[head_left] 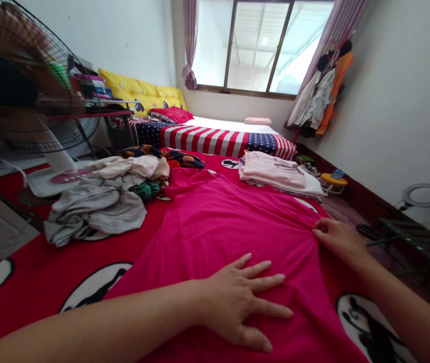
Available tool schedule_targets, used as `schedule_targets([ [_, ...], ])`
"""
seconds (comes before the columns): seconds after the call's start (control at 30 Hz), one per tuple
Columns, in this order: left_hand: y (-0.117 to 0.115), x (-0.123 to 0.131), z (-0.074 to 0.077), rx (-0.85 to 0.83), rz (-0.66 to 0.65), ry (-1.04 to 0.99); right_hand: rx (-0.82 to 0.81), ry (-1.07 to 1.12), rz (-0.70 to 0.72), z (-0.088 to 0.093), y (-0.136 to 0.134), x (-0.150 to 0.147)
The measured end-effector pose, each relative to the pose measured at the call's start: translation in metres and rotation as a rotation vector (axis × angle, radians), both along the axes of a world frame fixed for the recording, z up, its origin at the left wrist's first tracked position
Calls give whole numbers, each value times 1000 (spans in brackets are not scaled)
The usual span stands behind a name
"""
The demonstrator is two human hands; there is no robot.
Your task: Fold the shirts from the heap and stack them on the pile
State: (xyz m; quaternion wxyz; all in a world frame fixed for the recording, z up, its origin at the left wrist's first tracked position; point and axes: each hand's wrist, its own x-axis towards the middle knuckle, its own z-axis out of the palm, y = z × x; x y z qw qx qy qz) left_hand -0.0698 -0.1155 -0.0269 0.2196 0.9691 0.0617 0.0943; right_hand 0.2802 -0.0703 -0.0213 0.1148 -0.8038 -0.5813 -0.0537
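A bright pink shirt (233,222) lies spread over the red patterned bedding (154,267). My left hand (241,300) rests flat on the lower part of the shirt, its fingers spread. At the shirt's right edge, near what looks like a sleeve, my right hand (338,237) pinches the cloth between thumb and fingers. Slight creases run across the fabric between the two hands. The bottom end of the shirt runs out of view below my left forearm.
To the left is a heap of crumpled clothes (101,201) beside a running fan (21,85). Folded clothes (275,171) are stacked at the far right. Behind stands another bed with a striped cover (203,140). A yellow stool (334,180) and a dark green rack (419,242) stand along the right wall.
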Motion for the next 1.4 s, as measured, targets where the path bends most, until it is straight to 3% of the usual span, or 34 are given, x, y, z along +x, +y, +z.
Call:
schedule_targets([
  [0.1,17,7,15,-124,-117,27,21,-102,6,22,16,-23],
  [0.17,41,16,22,-232,-99,7,130,-67,151,33,32,-51],
  [0.23,71,24,22,-217,152,-104,185,18,355,35,49,-81],
  [0.33,114,22,8,89,723,-178,134,93,559,18,71,-100],
  [0.37,125,18,1,140,853,-111,74,89,562,10,77,-95],
  [0.43,139,9,-14,161,969,39,-74,52,433,-8,87,-69],
  [0.5,144,1,-24,145,965,122,-166,13,143,-19,96,-31],
  [0.57,144,-2,-28,147,944,133,-229,2,-25,-19,104,-2],
  [0.63,142,-1,-28,148,944,126,-295,-60,-133,-10,112,5],
  [0.7,141,1,-27,147,947,123,-272,-183,-142,3,117,-13],
  [0.73,141,2,-27,149,950,124,-213,-241,-88,7,118,-28],
  [0.8,142,2,-27,154,957,125,-62,-274,182,8,118,-60],
  [0.87,142,2,-27,161,958,124,-44,-206,466,-2,119,-84],
  [0.9,142,2,-27,161,956,125,-76,-169,525,-8,121,-90],
  [0.93,142,1,-27,157,953,128,-116,-145,519,-14,124,-93],
  [1.0,141,1,-26,137,947,143,-170,-141,369,-20,133,-94],
  [1.1,141,2,-26,129,942,155,-150,-196,243,-11,146,-106],
  [1.2,141,4,-29,159,977,125,-6,-173,491,1,153,-140],
  [1.3,142,6,-32,178,1064,115,-42,-44,830,-3,164,-173],
  [1.33,142,7,-33,180,1085,124,-94,-24,860,-8,170,-180],
  [1.4,142,7,-33,184,1102,147,-177,-28,777,-18,187,-188],
])
